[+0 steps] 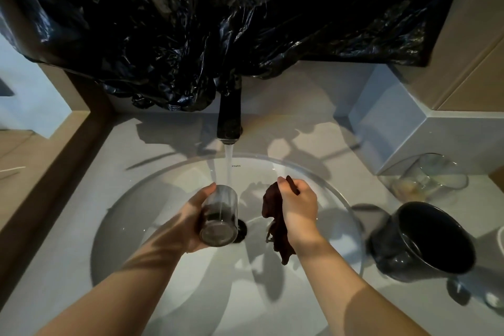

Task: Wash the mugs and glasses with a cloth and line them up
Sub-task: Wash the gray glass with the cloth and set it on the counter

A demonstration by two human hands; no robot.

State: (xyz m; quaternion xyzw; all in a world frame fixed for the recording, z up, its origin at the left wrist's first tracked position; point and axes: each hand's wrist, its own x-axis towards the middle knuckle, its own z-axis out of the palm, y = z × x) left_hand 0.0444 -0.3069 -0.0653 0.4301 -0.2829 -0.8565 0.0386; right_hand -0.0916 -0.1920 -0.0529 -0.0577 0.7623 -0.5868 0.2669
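My left hand (192,219) grips a clear drinking glass (221,215) over the round white sink (152,194), its mouth tilted up under the stream of water from the dark tap (230,114). My right hand (298,209) holds a dark red cloth (275,215) that hangs down over the basin, a little to the right of the glass. A dark mug (425,240) stands on the counter right of the sink. A clear glass mug (433,174) stands behind it.
Black plastic sheeting (218,22) covers the wall behind the tap. A pale box-shaped ledge (403,123) juts out at the back right. A wooden edge (54,150) borders the counter on the left. The drain (241,230) lies under the glass.
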